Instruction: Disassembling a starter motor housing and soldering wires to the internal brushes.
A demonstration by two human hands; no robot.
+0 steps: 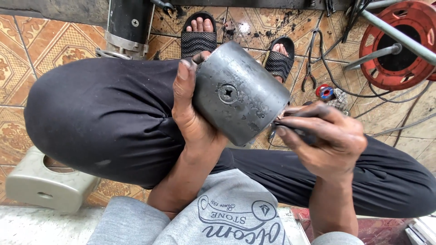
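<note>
Patterned tile floor (41, 41) is the backdrop here, everything's sat above it. Big grey metal cylinder (238, 93) held over the person's knees, a cross-head screw (227, 93) in its side facing up. Red cable reel (399, 43) is well off to the cylinder's right. Left hand (190, 113) is wrapped round the cylinder's left side, gripping it. Right hand (329, 136) is pinched tight on a thin dark tool (295, 129), its tip at the cylinder's lower right edge.
</note>
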